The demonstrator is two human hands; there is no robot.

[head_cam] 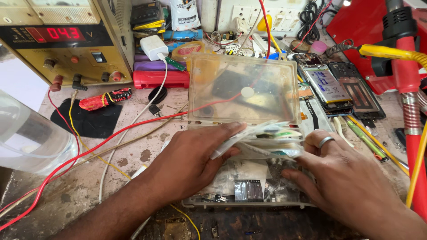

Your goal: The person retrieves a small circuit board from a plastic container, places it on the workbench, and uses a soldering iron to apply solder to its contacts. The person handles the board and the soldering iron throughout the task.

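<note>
A clear plastic box [195, 202] lies open at the bench's near edge, its lid [242, 89] raised behind it. My left hand [195, 160] grips a stack of small plastic packets [262, 140] and lifts it over the box. My right hand [342, 171], a ring on one finger, presses against the right side of the stack, its fingers reaching down into the box. More small packets with dark parts [249, 189] lie in the box bottom.
A bench power supply with a red display [58, 40] stands at the back left. Red and yellow wires [111, 135] cross the bench. An opened phone [327, 86] lies at the right. A red tool stand [407, 71] and a clear container [31, 138] flank the bench.
</note>
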